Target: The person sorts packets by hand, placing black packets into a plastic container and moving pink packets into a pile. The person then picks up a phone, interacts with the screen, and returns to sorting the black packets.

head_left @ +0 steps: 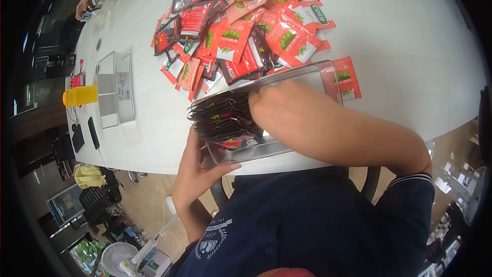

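Note:
A clear plastic box [328, 79] stands at the table's front edge, with a row of dark sachets [223, 118] upright in its left part. My left hand [197, 161] holds the box's left end, thumb along the near side. Inside the box, my right hand [279, 105] is at the right end of the row; its fingers bend down and their tips are hidden, as is anything between them. Behind the box lies a loose pile of red and dark sachets [230, 41]. One red sachet [350, 78] lies at the box's right end.
Another clear box [128, 90] stands on the left of the white table [400, 46], near a yellow container [81, 96] and a black phone-like object [94, 132]. Another person's hand [82, 7] shows at the upper left. A chair [95, 197] stands beyond the table's left end.

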`<state>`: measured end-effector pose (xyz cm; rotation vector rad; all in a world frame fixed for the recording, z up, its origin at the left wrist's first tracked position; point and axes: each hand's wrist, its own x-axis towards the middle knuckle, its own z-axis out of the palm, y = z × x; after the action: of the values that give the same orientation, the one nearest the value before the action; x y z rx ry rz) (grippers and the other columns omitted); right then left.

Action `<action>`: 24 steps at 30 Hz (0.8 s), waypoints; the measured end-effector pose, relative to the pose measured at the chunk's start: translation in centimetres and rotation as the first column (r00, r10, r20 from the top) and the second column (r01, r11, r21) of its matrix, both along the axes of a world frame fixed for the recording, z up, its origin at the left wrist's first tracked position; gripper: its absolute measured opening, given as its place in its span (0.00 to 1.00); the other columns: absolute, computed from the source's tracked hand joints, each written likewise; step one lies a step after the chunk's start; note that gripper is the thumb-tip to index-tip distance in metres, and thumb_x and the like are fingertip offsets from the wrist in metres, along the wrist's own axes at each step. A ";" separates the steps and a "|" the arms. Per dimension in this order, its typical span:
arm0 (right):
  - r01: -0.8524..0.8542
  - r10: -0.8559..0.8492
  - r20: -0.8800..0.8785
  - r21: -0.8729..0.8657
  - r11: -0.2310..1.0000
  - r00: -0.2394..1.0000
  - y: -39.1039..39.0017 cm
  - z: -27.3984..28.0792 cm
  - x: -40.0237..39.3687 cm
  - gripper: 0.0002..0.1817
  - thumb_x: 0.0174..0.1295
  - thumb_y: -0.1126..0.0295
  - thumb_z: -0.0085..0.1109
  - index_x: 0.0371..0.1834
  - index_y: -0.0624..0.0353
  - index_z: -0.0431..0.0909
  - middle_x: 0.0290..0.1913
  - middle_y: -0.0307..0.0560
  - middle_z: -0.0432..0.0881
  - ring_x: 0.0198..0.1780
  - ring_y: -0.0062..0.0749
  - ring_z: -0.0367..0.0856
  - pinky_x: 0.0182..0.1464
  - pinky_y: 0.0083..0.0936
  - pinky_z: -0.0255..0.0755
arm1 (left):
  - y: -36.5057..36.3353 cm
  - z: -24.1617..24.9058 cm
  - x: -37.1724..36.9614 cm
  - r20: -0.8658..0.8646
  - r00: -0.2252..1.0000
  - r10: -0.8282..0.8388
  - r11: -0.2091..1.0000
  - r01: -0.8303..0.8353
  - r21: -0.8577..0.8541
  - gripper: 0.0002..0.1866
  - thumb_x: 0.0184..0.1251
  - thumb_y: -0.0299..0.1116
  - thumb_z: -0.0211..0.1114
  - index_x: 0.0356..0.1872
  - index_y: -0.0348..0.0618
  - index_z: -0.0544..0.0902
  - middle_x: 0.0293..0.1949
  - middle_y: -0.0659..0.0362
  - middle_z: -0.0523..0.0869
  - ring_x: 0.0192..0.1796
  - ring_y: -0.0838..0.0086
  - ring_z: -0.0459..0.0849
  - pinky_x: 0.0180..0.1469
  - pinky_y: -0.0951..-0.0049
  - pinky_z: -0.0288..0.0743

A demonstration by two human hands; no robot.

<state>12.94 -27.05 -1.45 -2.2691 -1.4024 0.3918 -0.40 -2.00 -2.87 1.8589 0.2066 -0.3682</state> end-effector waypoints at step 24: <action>-0.014 0.003 0.104 0.102 0.995 0.995 -0.9 1.1 11.3 0.19 0.56 0.74 0.73 0.53 0.57 0.87 0.51 0.46 0.83 0.51 0.42 0.85 0.51 0.38 0.80 | 2.9 0.6 18.6 0.559 0.816 -0.151 0.981 0.056 0.184 0.12 0.75 0.36 0.72 0.52 0.42 0.88 0.47 0.64 0.88 0.46 0.79 0.84 0.50 0.73 0.78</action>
<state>24.22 -27.99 -0.34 -2.2288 -1.4492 0.2022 18.18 0.89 -2.29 2.0591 -0.2893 0.1534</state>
